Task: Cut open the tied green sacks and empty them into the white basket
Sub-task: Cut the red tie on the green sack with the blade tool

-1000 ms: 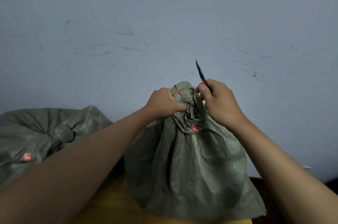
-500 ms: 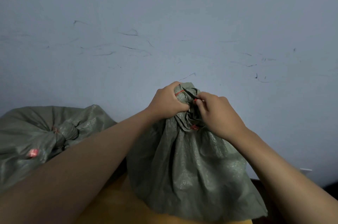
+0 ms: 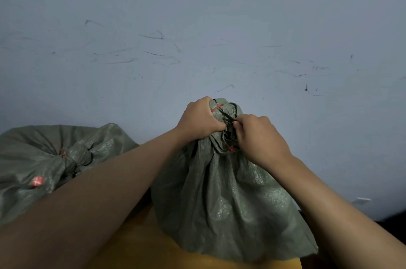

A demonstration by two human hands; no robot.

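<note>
1. Green woven sack (image 3: 222, 198) stands upright on a yellow-brown tabletop (image 3: 140, 244), neck bunched and tied.
2. Left hand (image 3: 198, 118) grips the gathered neck, fingers curled round it.
3. Right hand (image 3: 258, 137) pinches a dark blade (image 3: 227, 116) laid against the knot beside a red tie (image 3: 217, 107).
4. Second tied sack (image 3: 44, 163) lies to the left.

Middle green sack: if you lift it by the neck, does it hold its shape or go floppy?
Likely floppy: the sack is creased woven cloth that folds where the left hand grips its bunched neck. Probably bulky rather than dense, since its sides drape loosely. The flared base on the yellow table suggests that it won't roll.
</note>
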